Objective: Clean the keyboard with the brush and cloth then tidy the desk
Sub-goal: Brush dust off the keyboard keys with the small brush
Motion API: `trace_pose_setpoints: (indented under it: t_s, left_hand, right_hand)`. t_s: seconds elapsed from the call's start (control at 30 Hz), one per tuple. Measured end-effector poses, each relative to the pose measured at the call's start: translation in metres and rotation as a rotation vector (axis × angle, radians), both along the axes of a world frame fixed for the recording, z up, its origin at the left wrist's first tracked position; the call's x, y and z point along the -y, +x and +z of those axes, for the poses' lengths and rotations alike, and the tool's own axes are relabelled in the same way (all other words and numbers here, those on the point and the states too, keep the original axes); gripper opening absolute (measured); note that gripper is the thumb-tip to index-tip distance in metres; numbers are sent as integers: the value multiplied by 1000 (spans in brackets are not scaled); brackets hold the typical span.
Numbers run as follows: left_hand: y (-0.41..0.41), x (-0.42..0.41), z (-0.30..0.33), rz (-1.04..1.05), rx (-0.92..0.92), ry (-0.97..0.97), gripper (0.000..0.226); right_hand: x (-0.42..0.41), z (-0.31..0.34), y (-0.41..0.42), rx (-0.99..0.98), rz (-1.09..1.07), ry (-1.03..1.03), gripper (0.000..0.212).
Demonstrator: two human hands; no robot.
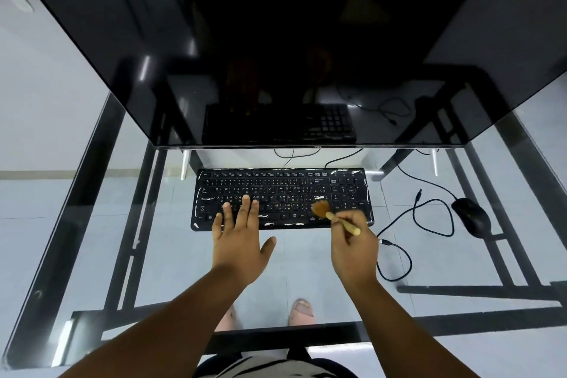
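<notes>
A black keyboard (pixel 285 190) with worn white edges lies on the glass desk (pixel 92 224) below the monitor. My left hand (pixel 241 239) rests flat with spread fingers on the keyboard's left keys. My right hand (pixel 352 248) grips a small brush (pixel 333 216) by its pale wooden handle. The brown bristles touch the keys left of the number pad. No cloth is in view.
A large dark monitor (pixel 276 40) overhangs the desk's far half. A black mouse (pixel 471 216) lies at the right, with loose black cables (pixel 429 218) looping between it and the keyboard. The desk's black frame and my feet show through the glass.
</notes>
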State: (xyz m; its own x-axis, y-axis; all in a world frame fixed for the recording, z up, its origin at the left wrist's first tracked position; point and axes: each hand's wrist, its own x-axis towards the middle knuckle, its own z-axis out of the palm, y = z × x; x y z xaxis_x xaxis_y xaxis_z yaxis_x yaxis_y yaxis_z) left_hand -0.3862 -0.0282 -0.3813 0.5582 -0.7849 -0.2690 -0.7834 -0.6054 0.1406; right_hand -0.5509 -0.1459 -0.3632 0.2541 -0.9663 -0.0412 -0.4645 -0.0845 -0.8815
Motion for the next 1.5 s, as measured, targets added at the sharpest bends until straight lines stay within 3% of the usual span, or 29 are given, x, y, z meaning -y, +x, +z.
trace_pose_setpoints:
  t_s: [0.17, 0.27, 0.43, 0.57, 0.73, 0.9, 1.03, 1.17, 1.3, 1.43, 1.5]
  left_hand:
    - [-9, 9, -2, -41, -19, -46, 80]
    - [-17, 17, -3, -84, -25, -62, 79]
    - [-30, 32, -1, -102, -33, -73, 78]
    - [-37, 42, -1, -120, -45, -71, 78]
    - [-46, 50, -6, -135, -67, -95, 80]
    - [-52, 53, -7, -130, -54, -65, 80]
    - [-55, 55, -7, -111, -43, -52, 81]
    - [-60, 59, -8, -103, -35, -43, 81]
    - [-62, 60, -9, -93, -16, -32, 81]
    - [-63, 60, -9, -86, -14, -29, 81]
    - [-63, 60, -10, -88, -12, -28, 81]
  right_hand:
    - [8, 4, -10, 0, 73, 41, 15]
    - [16, 2, -20, -43, -75, -4, 15]
    - [26, 6, -34, -16, -16, 17, 13]
    - [36, 9, -38, 61, -155, 8, 10]
    - [46, 6, -31, 66, 85, 79, 8]
    - [53, 2, -36, 73, -92, 11, 7]
    - [50, -1, -47, 73, 22, 60, 8]
    - [51, -2, -59, 94, -102, 15, 11]
    - [50, -3, -66, 80, 58, 64, 16]
    - [55, -6, -73, 68, -42, 28, 19]
    - [54, -5, -76, 86, 41, 39, 18]
